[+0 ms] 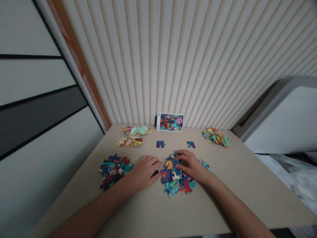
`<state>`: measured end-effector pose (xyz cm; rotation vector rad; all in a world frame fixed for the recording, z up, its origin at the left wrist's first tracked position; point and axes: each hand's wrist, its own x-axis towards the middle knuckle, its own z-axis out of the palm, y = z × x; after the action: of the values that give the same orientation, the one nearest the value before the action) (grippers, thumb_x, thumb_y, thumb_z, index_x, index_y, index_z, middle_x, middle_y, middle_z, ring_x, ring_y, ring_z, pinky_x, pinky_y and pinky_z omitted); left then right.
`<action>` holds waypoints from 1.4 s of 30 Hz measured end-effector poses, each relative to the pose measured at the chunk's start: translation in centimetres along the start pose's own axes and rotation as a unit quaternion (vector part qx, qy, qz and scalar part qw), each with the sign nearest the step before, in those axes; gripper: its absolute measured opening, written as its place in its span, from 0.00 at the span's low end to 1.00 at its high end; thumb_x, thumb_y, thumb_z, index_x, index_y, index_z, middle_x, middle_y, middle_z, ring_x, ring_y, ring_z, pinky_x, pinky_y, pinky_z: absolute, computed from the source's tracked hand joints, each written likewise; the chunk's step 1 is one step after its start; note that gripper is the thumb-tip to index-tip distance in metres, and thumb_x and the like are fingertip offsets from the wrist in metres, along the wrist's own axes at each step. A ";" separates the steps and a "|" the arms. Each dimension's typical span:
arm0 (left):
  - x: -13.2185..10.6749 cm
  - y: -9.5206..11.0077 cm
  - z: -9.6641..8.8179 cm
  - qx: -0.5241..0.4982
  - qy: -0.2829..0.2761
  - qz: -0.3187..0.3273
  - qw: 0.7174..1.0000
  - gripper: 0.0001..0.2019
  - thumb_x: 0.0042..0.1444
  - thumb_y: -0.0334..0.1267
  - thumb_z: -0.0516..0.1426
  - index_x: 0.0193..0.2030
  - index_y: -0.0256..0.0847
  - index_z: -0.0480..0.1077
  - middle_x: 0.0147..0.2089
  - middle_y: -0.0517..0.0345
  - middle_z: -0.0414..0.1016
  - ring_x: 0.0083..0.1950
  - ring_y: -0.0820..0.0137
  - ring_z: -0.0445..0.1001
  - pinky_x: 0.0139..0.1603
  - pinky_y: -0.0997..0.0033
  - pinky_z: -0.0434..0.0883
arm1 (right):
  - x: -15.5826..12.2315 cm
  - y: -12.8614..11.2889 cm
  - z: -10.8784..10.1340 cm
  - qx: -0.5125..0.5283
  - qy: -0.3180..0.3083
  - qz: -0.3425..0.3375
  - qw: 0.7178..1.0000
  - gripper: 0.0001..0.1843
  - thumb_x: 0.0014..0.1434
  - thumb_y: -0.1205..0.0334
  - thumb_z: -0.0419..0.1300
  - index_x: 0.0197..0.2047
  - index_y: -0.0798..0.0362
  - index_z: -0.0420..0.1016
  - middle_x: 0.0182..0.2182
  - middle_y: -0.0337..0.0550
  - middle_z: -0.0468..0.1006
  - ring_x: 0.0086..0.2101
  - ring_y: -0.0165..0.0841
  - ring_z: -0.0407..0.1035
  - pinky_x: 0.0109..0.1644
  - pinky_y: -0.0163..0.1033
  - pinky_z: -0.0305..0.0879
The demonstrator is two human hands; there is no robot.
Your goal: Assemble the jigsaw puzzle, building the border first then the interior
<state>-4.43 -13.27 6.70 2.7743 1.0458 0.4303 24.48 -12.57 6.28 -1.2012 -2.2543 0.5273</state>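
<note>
My left hand (146,172) rests at the left edge of the middle pile of jigsaw pieces (173,190). Its thumb and fingers close around a dark blue puzzle piece (156,172), mostly hidden by the fingers. Over the upper right of that pile lies my right hand (190,164), fingers curved and apart, fingertips touching the pieces. Whether it grips any single piece does not show. Beyond the hands, two blue pieces lie apart from each other: a left one (160,144) and a right one (191,144).
A picture card (171,122) leans against the pleated wall (148,66) at the back of the table (138,211). More pieces are heaped at left (116,168), back left (135,132) and back right (216,137). Clear plastic (294,175) lies beyond the right edge.
</note>
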 end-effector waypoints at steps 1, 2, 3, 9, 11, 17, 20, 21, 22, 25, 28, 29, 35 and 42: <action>0.0 0.0 0.0 0.002 0.000 0.002 1.000 0.16 0.67 0.44 0.56 0.58 0.44 0.70 0.50 0.50 0.73 0.52 0.59 0.71 0.56 0.56 0.68 | 0.0 -0.1 -0.1 0.020 0.003 0.004 1.000 0.13 0.61 0.53 0.67 0.48 0.47 0.80 0.58 0.49 0.75 0.58 0.44 0.68 0.64 0.54 0.60; 0.0 0.1 0.0 0.004 0.000 0.004 1.000 0.16 0.66 0.44 0.57 0.59 0.44 0.70 0.50 0.50 0.73 0.52 0.59 0.71 0.56 0.56 0.68 | 0.1 -0.2 -0.1 0.041 0.005 0.008 0.999 0.12 0.61 0.53 0.67 0.47 0.48 0.80 0.57 0.49 0.76 0.58 0.44 0.68 0.64 0.54 0.61; 0.0 0.1 0.0 0.006 0.000 0.004 1.000 0.16 0.66 0.44 0.57 0.59 0.44 0.70 0.50 0.50 0.73 0.52 0.59 0.71 0.56 0.56 0.68 | 0.1 -0.3 -0.2 0.064 0.009 0.011 0.998 0.12 0.61 0.54 0.67 0.46 0.48 0.79 0.57 0.49 0.76 0.57 0.44 0.69 0.64 0.53 0.61; 0.0 0.1 0.0 0.015 0.002 0.005 1.000 0.17 0.65 0.43 0.58 0.59 0.45 0.70 0.50 0.51 0.73 0.52 0.59 0.71 0.54 0.56 0.67 | 0.1 -0.6 -1.5 0.180 0.018 0.107 0.978 0.14 0.65 0.50 0.61 0.42 0.52 0.77 0.37 0.44 0.80 0.38 0.36 0.73 0.44 0.41 0.69; 0.0 0.1 0.0 0.017 0.003 0.007 1.000 0.17 0.65 0.43 0.58 0.59 0.45 0.70 0.50 0.51 0.73 0.52 0.59 0.71 0.54 0.57 0.67 | 0.1 -0.2 -2.2 0.201 0.041 0.132 0.970 0.16 0.64 0.48 0.62 0.41 0.53 0.77 0.31 0.41 0.77 0.33 0.34 0.71 0.38 0.38 0.66; 0.0 0.0 -0.1 0.018 0.006 0.012 1.000 0.16 0.66 0.44 0.57 0.59 0.45 0.70 0.50 0.51 0.73 0.51 0.59 0.71 0.54 0.57 0.67 | 0.0 1.3 -4.2 0.254 0.095 0.153 0.950 0.19 0.62 0.46 0.64 0.44 0.54 0.76 0.29 0.40 0.75 0.28 0.30 0.67 0.34 0.37 0.64; 0.0 0.1 -0.1 0.017 0.004 0.014 1.000 0.16 0.66 0.43 0.57 0.58 0.44 0.70 0.49 0.51 0.73 0.51 0.59 0.72 0.54 0.57 0.67 | -0.1 2.2 -4.9 0.260 0.107 0.165 0.945 0.20 0.61 0.46 0.64 0.45 0.54 0.77 0.30 0.40 0.75 0.27 0.30 0.67 0.33 0.37 0.65; 0.0 0.1 -0.2 0.015 0.004 0.013 1.000 0.16 0.66 0.43 0.57 0.58 0.44 0.70 0.49 0.51 0.74 0.51 0.59 0.72 0.54 0.57 0.67 | -0.2 2.4 -5.1 0.260 0.109 0.170 0.944 0.20 0.61 0.46 0.65 0.46 0.54 0.77 0.29 0.40 0.75 0.27 0.30 0.67 0.33 0.36 0.66; 0.0 0.2 -0.2 0.013 0.005 0.013 1.000 0.16 0.66 0.43 0.57 0.58 0.44 0.70 0.49 0.51 0.74 0.52 0.59 0.72 0.54 0.57 0.67 | -0.3 2.6 -5.4 0.261 0.110 0.175 0.943 0.20 0.61 0.46 0.65 0.46 0.54 0.77 0.29 0.39 0.74 0.27 0.29 0.66 0.32 0.36 0.65; 0.1 0.7 -0.3 -0.001 0.012 0.010 1.000 0.16 0.66 0.42 0.57 0.58 0.45 0.70 0.50 0.51 0.74 0.52 0.59 0.72 0.54 0.56 0.67 | -0.7 3.1 -6.2 0.262 0.077 0.198 0.941 0.21 0.59 0.46 0.66 0.45 0.55 0.76 0.28 0.38 0.74 0.26 0.28 0.66 0.31 0.35 0.65; 0.0 1.1 -0.4 -0.014 0.013 0.012 1.000 0.17 0.65 0.41 0.57 0.59 0.46 0.70 0.51 0.51 0.74 0.52 0.59 0.72 0.54 0.56 0.67 | -1.5 2.9 -7.1 0.273 -0.043 0.208 0.938 0.21 0.58 0.45 0.67 0.44 0.55 0.76 0.30 0.39 0.75 0.27 0.28 0.66 0.31 0.34 0.64; 0.0 1.2 -0.4 -0.018 0.012 0.015 1.000 0.18 0.65 0.42 0.57 0.60 0.46 0.70 0.51 0.51 0.74 0.52 0.58 0.72 0.53 0.56 0.67 | -1.7 2.8 -7.4 0.277 -0.097 0.204 0.934 0.21 0.58 0.45 0.67 0.44 0.55 0.77 0.30 0.39 0.75 0.27 0.28 0.66 0.31 0.34 0.64; -0.1 2.3 -0.4 -0.050 0.003 0.050 0.997 0.26 0.60 0.53 0.61 0.62 0.46 0.68 0.54 0.50 0.73 0.55 0.57 0.70 0.56 0.54 0.65 | -2.3 1.4 -7.3 0.245 -0.272 0.152 0.918 0.25 0.58 0.44 0.67 0.51 0.54 0.78 0.31 0.38 0.75 0.31 0.30 0.66 0.35 0.33 0.63; 0.0 3.4 0.5 -0.051 -0.015 0.042 0.998 0.22 0.61 0.51 0.62 0.59 0.47 0.70 0.53 0.51 0.73 0.54 0.57 0.70 0.55 0.55 0.65 | -2.0 0.6 -5.9 0.129 -0.244 0.116 0.954 0.22 0.53 0.50 0.71 0.48 0.51 0.79 0.30 0.35 0.72 0.30 0.30 0.63 0.32 0.33 0.60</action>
<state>-2.15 -15.85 7.02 2.7327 0.8767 0.4380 29.42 -13.36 10.05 -1.3115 -2.3378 1.2937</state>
